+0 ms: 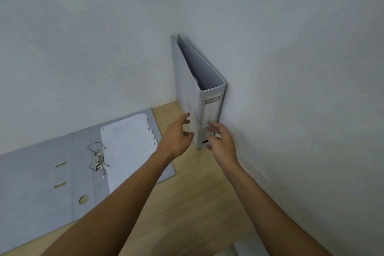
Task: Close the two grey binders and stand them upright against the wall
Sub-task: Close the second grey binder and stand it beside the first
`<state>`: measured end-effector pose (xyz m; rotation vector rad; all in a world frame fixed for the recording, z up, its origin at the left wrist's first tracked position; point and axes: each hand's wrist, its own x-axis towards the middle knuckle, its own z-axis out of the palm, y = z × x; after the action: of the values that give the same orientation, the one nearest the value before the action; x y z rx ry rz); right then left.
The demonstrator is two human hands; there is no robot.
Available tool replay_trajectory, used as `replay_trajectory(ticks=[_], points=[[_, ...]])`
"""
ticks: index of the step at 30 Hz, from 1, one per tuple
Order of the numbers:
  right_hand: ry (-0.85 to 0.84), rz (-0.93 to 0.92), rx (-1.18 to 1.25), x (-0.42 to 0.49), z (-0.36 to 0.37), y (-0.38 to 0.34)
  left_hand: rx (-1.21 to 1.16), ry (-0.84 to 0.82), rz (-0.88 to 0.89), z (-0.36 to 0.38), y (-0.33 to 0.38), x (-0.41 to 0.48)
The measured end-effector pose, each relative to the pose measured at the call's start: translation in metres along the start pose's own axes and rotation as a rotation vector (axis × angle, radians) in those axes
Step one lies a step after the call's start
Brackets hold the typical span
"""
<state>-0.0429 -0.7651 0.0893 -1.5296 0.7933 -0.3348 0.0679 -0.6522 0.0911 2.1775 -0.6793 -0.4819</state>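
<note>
One closed binder [190,97] upright, spine outward, between loose left hand [176,137] and right hand [221,144].

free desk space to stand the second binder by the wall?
Bare wood between the standing binder and the open binder, up to the wall. More bare desk in front, between the forearms. Left side is crowded: the open binder covers it.
</note>
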Motion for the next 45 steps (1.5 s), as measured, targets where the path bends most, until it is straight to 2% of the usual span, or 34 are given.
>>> replay_trajectory(ticks=[10,19,29,33,36,45], points=[[-0.2,0.048,-0.127,-0.045,0.085,0.006,-0.095,0.093,-0.153,-0.063,-0.071,-0.071],[-0.449,0.074,-0.26,-0.096,0.224,0.013,-0.192,0.216,-0.338,-0.16,-0.178,-0.159],[-0.708,0.191,-0.511,-0.148,0.368,0.059,-0.474,0.247,-0.68,-0.252,-0.309,-0.266],[-0.735,0.213,-0.594,-0.155,0.396,0.074,-0.556,0.295,-0.784,-0.267,-0.343,-0.29],[-0.768,0.22,-0.607,-0.165,0.423,0.078,-0.556,0.308,-0.828,-0.278,-0.369,-0.301],[-0.819,0.207,-0.717,-0.179,0.457,0.089,-0.303,0.429,-0.987,-0.286,-0.418,-0.305]])
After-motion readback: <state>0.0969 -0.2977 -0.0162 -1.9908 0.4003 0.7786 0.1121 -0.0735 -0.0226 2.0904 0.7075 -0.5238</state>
